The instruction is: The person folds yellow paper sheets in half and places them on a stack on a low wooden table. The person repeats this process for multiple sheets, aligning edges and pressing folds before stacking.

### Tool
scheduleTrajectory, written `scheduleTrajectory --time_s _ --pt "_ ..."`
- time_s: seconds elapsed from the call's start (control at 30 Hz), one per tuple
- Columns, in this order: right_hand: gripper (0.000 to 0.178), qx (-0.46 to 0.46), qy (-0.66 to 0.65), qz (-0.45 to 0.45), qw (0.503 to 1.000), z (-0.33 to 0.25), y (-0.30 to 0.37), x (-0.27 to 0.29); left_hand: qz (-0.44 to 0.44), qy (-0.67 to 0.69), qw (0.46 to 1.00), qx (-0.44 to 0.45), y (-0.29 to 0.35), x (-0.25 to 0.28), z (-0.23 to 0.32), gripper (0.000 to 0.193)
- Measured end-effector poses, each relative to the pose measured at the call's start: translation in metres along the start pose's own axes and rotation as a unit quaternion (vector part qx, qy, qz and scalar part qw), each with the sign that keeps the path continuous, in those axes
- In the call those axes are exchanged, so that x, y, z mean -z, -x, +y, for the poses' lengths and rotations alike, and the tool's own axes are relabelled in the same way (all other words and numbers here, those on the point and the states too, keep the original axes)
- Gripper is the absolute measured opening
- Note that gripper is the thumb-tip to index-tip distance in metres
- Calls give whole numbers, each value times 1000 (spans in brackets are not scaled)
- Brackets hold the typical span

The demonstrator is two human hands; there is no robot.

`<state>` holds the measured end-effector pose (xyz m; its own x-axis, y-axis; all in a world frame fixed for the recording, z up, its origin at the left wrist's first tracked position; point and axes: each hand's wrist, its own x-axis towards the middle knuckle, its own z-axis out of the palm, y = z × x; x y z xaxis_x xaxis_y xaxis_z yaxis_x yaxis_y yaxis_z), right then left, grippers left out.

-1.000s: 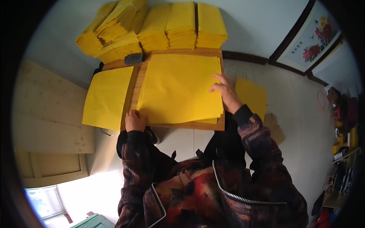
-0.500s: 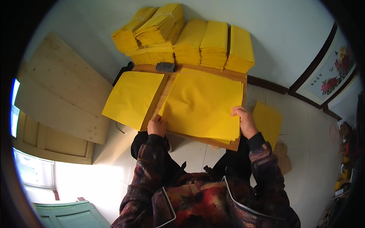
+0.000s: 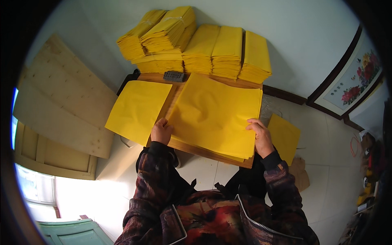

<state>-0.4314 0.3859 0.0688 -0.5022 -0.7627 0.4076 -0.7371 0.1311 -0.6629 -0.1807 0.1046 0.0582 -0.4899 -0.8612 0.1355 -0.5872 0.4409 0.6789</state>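
Note:
A large yellow sheet (image 3: 216, 118) lies on top of a few like it on the wooden table in front of me, its surface slightly wavy. At its near left edge, my left hand (image 3: 162, 132) is closed with the fingers curled in, gripping the edge. My right hand (image 3: 262, 136) pinches the right edge, fingers bent over the top and the thumb hidden. Just left of my left hand lies another yellow sheet or flat pile (image 3: 139, 108), reaching past the table's left side.
Thick bundles of folded yellow sheets (image 3: 198, 51) line the table's back against the wall. A dark grey block (image 3: 174, 76) sits before them. More yellow sheeting (image 3: 284, 136) is low at the right, near a brown paper bag (image 3: 299, 173). Wooden boards (image 3: 65, 98) lean at left.
My left hand has moved a little farther up the sheet's left edge, and my right hand slightly nearer to me along the right edge. The whole view has shifted slightly.

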Motion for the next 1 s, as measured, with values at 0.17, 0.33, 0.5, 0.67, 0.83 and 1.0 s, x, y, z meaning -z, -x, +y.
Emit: scheduleTrajectory --time_s 0.17,0.33,0.5,0.67,0.83,1.0 --pt "15 -1 -3 -14 1000 7 2 -8 -25 -2 1000 4 -10 -13 -22 29" --pt "13 2 20 -41 999 13 6 -13 -40 -45 998 21 -14 -19 -41 30" --pt "20 -14 65 -95 993 11 10 -13 -2 -31 1000 -1 -15 -20 -45 34" --pt "32 -1 141 -148 979 7 19 -4 58 -48 997 -28 -16 -25 -45 40" --pt "34 -14 151 -119 981 2 28 -4 -8 -100 994 -44 -27 -26 -40 38" --pt "32 11 172 -87 981 -3 33 -15 -45 -120 992 -11 -26 -25 -31 38"
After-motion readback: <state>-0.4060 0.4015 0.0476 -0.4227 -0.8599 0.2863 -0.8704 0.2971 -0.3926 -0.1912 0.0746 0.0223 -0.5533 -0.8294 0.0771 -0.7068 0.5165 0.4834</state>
